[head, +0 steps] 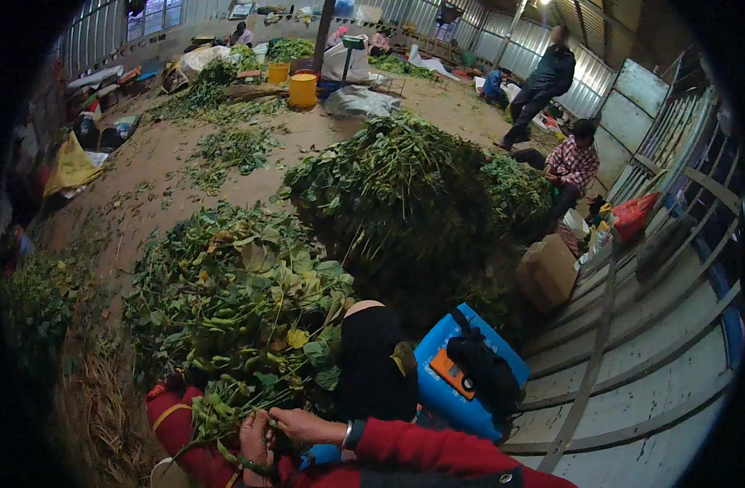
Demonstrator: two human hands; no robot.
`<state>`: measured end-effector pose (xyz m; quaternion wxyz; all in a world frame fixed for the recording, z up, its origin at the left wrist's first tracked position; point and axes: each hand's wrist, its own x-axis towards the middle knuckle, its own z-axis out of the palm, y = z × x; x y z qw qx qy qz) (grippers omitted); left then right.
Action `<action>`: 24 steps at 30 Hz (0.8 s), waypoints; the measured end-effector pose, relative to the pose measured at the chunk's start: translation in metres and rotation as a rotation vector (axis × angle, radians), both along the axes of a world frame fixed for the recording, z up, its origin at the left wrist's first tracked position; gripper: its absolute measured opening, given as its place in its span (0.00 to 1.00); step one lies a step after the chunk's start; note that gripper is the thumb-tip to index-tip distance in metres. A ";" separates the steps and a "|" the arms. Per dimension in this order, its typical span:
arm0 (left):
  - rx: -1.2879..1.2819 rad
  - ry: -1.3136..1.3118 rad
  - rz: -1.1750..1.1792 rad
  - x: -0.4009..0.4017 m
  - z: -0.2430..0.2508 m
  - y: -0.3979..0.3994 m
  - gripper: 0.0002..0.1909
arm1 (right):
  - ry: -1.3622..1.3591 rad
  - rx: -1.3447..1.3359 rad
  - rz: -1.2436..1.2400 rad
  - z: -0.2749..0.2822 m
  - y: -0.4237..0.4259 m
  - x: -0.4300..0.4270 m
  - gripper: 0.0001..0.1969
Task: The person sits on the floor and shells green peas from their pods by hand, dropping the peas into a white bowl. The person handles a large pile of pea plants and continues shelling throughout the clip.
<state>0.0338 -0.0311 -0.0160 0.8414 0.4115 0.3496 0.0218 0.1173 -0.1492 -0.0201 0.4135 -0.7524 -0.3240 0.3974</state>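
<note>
My left hand [255,438] grips the stems of a bean plant sprig [217,410] with plump green pods, held over my lap at the bottom of the view. Touching it from the right, my right hand [305,425] has its fingertips pinched together on what looks like a green pod [272,422]. A red cloth with a yellow stripe [177,421] lies under the sprig. Just beyond my hands rises a heap of picked bean plants [244,305], with leaves, stems and many pods.
A blue box [430,390] carries an orange device [452,373] and a black bag [485,378]. A larger plant pile [403,177] stands ahead. Metal bars [598,366] line the right side. A seated person [574,161], a cardboard box [546,271] and yellow buckets [303,90] are farther off.
</note>
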 end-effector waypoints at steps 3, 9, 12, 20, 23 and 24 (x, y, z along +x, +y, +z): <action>0.166 -0.050 -0.049 0.002 -0.004 -0.003 0.08 | -0.072 -0.048 0.004 0.008 -0.003 -0.003 0.12; 0.199 -0.111 0.069 -0.002 -0.014 -0.008 0.07 | 0.043 0.213 -0.154 0.001 -0.001 0.000 0.10; -0.014 -0.124 0.065 -0.006 -0.014 -0.002 0.09 | 0.060 0.337 -0.210 -0.003 0.002 -0.002 0.10; -0.246 -0.095 0.108 -0.002 -0.012 0.006 0.11 | 0.135 0.239 -0.059 0.023 -0.003 -0.003 0.11; -0.266 -0.056 0.115 0.000 -0.011 0.008 0.11 | 0.132 0.233 -0.055 0.028 -0.002 -0.002 0.10; -0.271 -0.043 0.120 0.002 -0.010 0.009 0.11 | 0.135 0.249 -0.067 0.028 -0.001 -0.003 0.10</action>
